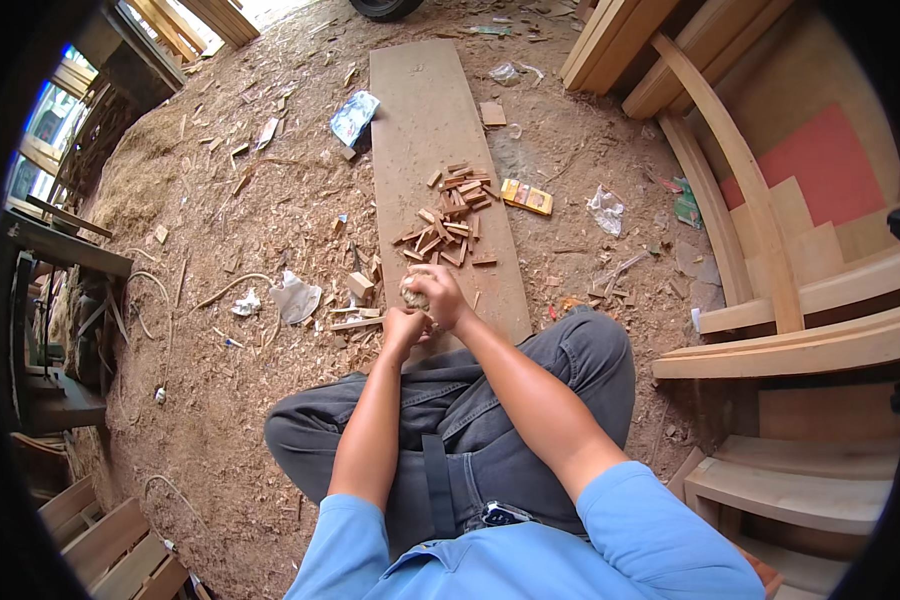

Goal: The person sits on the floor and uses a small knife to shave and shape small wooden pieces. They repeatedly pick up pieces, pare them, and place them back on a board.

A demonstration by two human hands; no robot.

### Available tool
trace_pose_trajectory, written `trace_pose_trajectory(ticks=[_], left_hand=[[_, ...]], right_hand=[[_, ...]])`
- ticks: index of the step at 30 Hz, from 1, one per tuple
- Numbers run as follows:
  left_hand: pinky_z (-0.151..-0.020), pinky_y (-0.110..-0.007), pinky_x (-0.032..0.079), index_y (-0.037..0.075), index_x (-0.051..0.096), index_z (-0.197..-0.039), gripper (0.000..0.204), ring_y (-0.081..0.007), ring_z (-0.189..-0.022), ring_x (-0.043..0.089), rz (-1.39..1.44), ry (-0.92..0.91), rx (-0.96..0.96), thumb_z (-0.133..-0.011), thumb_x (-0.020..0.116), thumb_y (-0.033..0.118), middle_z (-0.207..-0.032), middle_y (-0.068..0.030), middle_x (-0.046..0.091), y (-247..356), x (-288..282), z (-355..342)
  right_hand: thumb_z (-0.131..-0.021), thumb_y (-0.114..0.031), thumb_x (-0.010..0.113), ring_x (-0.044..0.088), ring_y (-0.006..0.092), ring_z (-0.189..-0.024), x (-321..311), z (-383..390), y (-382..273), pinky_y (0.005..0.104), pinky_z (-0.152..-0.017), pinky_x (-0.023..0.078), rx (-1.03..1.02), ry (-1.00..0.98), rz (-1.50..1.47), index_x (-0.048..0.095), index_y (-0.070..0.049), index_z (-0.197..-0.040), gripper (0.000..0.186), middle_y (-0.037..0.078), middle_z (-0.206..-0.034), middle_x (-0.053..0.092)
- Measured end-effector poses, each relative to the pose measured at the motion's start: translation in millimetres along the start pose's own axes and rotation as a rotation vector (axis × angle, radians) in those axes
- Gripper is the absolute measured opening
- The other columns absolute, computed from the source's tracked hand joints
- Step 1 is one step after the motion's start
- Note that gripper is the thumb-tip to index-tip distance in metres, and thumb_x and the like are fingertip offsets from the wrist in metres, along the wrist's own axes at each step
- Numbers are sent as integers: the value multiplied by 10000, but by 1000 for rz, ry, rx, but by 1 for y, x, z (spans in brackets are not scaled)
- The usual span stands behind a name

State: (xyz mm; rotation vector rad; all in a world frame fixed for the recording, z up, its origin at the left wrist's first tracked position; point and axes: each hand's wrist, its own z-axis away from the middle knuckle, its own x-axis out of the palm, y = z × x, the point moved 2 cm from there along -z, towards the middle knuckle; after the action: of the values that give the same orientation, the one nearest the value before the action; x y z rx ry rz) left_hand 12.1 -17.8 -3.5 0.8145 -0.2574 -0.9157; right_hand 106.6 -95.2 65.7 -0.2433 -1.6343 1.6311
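My two hands meet over the near end of a long board that lies on the ground in front of my crossed legs. A pale, rough, rounded bundle, its kind unclear, is gripped in my right hand. Just below it my left hand is closed with curled fingers; whatever it holds is hidden. Beyond my hands, small brown wood pieces lie in a loose heap on the board, some stacked across each other.
Wood shavings and scraps cover the ground. A yellow packet lies right of the board, a blue-white wrapper at its left edge. Wooden blocks sit near my left hand. Curved wooden frames stand at the right, dark machinery at the left.
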Motion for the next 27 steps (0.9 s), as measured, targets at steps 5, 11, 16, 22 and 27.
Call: trace_pose_trajectory(ticks=[5,11,16,22,27], left_hand=[[-517,-295,545,-76,699,-768,114,-184,-623,654,-85,-23,23,-753,614,-3,-721,-134,674,2,-1,-2],[-523,-296,551,-74,704,-766,128,-189,-627,661,-99,-3,-6,-753,610,11,-731,-145,684,-1,-1,-6],[-512,-290,548,-78,704,-759,139,-180,-592,652,-115,-22,2,-754,609,23,-701,-137,678,-2,-1,-7],[-510,-284,536,-59,695,-748,104,-177,-597,645,-81,-5,17,-752,619,12,-700,-117,666,-1,-1,-5],[-524,-306,549,-32,711,-782,103,-181,-609,648,-23,-28,4,-759,633,31,-705,-105,670,-2,0,-5]], right_hand=[[-849,-181,581,624,157,-872,-2,-1,-4,276,-856,480,-148,120,92,645,70,-1042,323,120,-923,683],[-861,-196,561,615,135,-902,-3,-4,-8,264,-875,473,-1,127,99,616,90,-1095,374,96,-957,667],[-844,-203,571,615,132,-849,-1,0,-15,255,-864,468,-122,0,24,636,77,-1065,363,95,-904,668],[-845,-186,574,613,142,-854,3,4,-16,268,-859,473,-132,178,76,635,71,-1079,352,92,-908,673],[-840,-178,568,605,132,-838,4,1,-15,250,-846,468,10,43,61,649,53,-1045,319,70,-856,671]])
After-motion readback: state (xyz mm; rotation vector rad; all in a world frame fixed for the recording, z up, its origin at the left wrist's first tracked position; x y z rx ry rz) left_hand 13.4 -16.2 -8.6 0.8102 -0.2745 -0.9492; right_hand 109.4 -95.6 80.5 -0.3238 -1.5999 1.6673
